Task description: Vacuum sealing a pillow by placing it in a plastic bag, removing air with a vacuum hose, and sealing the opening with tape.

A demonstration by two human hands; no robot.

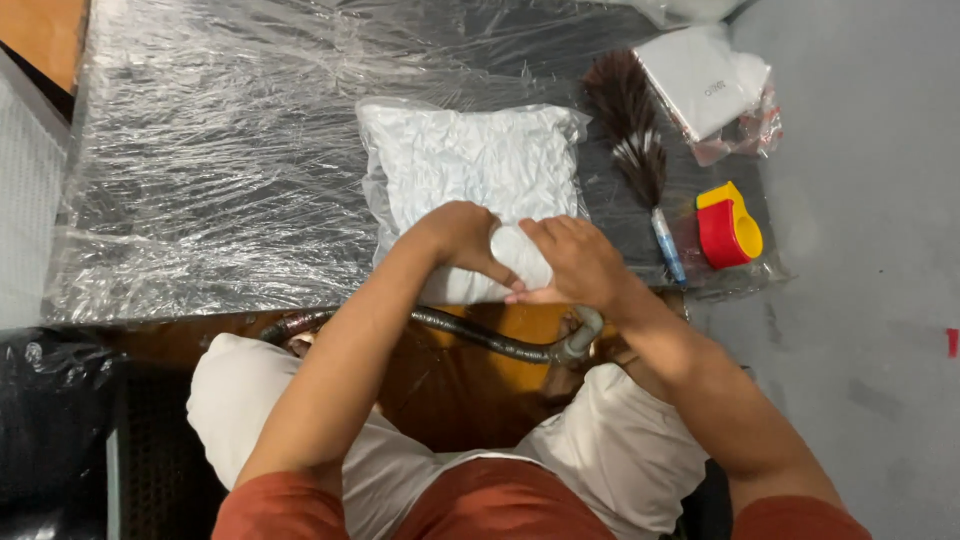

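A white wrinkled pillow sealed in a clear plastic bag [470, 160] lies on a plastic-wrapped dark surface [210, 150]. My left hand [458, 238] and my right hand [572, 262] both press on the bag's near edge, fingers curled around a bunched part of it. A grey ribbed vacuum hose [480, 335] runs under my wrists, and its nozzle end sits below my right hand.
A brown and white feather duster [632, 120] with a blue handle lies right of the pillow. A red and yellow tape dispenser [728, 225] and a white packet in plastic [705, 80] sit farther right. Grey floor [870, 250] spreads to the right.
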